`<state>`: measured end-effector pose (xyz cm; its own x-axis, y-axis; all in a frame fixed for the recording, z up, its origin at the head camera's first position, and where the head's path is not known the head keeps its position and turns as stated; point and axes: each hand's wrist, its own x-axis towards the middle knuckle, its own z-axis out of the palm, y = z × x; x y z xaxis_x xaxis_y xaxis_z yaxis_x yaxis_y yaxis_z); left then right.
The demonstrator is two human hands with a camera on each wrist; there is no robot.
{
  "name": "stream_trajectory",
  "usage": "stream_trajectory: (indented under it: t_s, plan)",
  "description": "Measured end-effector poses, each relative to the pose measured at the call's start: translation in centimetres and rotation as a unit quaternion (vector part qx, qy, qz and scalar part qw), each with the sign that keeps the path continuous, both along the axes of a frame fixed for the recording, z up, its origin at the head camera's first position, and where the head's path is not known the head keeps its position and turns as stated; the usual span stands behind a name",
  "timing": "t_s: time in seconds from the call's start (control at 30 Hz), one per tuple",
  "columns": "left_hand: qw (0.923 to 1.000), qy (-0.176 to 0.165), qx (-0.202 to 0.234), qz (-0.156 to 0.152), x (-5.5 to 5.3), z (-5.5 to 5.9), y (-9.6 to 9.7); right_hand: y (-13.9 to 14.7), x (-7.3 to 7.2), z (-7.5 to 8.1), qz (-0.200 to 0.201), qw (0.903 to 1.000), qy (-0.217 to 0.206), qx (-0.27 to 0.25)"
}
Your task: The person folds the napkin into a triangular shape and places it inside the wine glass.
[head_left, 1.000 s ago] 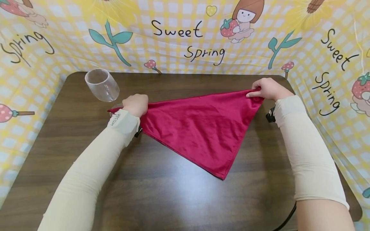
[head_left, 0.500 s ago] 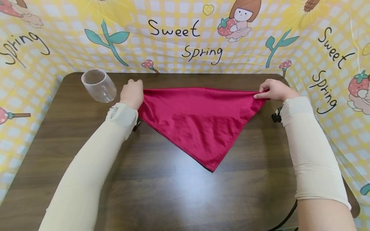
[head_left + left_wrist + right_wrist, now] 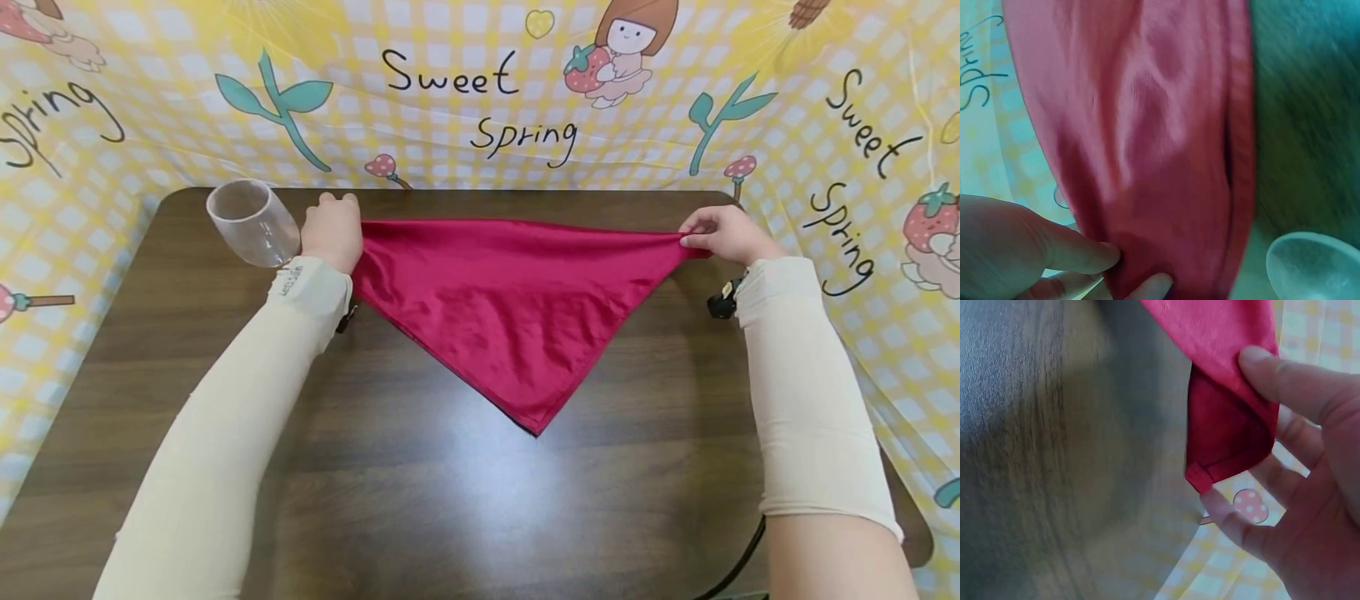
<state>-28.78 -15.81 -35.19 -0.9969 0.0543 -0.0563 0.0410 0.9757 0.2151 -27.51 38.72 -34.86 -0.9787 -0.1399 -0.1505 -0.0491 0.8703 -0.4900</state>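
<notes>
A crimson satin cloth [image 3: 510, 300] is stretched in a triangle between my hands, its point toward me. At its left end, my left hand [image 3: 333, 232] pinches the far edge; in the left wrist view, the fingertips [image 3: 1107, 256] meet the fabric. My right hand [image 3: 727, 233] pinches the right corner between thumb and fingers. Under that grip, in the right wrist view, a hemmed end of the cloth [image 3: 1225, 425] hangs folded over. Just left of my left hand stands a clear stemless glass [image 3: 255, 225], looking tilted in the head view.
The brown wooden table [image 3: 465, 517] lies under the cloth. A yellow checked fabric [image 3: 435, 158] with printed drawings walls the back and sides. A clear rounded rim [image 3: 1310, 265] shows in the left wrist view; whether it is the same glass, I cannot tell. A black cable [image 3: 738, 567] runs near the front right.
My left hand has moved away from me and slightly left, my right hand slightly right. The cloth's far edge has levelled and stretched, and its near point has shifted left and farther away.
</notes>
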Motion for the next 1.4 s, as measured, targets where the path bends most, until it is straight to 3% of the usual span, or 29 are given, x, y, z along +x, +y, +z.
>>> stream_trajectory:
  t_s: [0.23,0.43,0.67,0.8,0.87,1.1,1.23,1.4]
  plan:
    - [0.9997,0.000,-0.004,0.026,-0.9,-0.9,-0.1,0.7,0.3,-0.6,-0.025,0.9993,0.011,-0.025]
    - [0.9992,-0.002,-0.011,0.039,-1.0,-1.7,0.5,0.0,0.0,-1.2,-0.023,0.9989,0.037,0.019]
    - [0.9991,0.011,-0.003,0.041,-0.9,-2.8,1.0,-1.3,-0.8,-1.7,-0.059,0.9939,0.074,0.058]
    - [0.9992,0.006,-0.006,0.038,-0.6,-3.2,1.2,-1.8,-1.3,-1.9,-0.076,0.9921,0.069,0.072]
    - [0.9992,-0.010,-0.004,0.038,-0.4,-3.4,1.2,-2.0,-1.6,-2.1,-0.068,0.9928,0.058,0.080]
    - [0.9971,-0.072,0.001,0.025,-0.1,-4.0,1.1,-2.0,-1.9,-3.2,0.034,0.9930,-0.014,0.113]
    - [0.9963,-0.083,0.000,0.019,0.2,-3.7,1.1,-2.2,-1.9,-3.4,0.035,0.9914,-0.048,0.116]
    - [0.9955,-0.095,-0.002,0.006,0.9,-3.3,1.1,-2.7,-1.8,-3.4,0.034,0.9918,-0.048,0.114]
